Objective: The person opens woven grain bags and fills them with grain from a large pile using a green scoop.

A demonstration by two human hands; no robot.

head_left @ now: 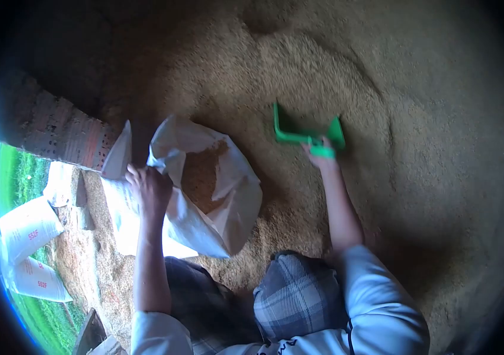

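Observation:
My right hand is closed round the handle of a green scoop, whose open side faces the loose grain beyond it. With my left hand I grip the near-left rim of a white woven sack. The sack's mouth gapes upward, and brownish grain shows inside it. Part of the rim stands up in folds beside my left fingers. The scoop is to the right of the sack, apart from it, low over the grain.
Grain spreads over the floor around me, heaped higher at the back. A brick wall runs along the left. Two white printed sacks lie by the opening at the far left, with green plants outside. My knees are close to the sack.

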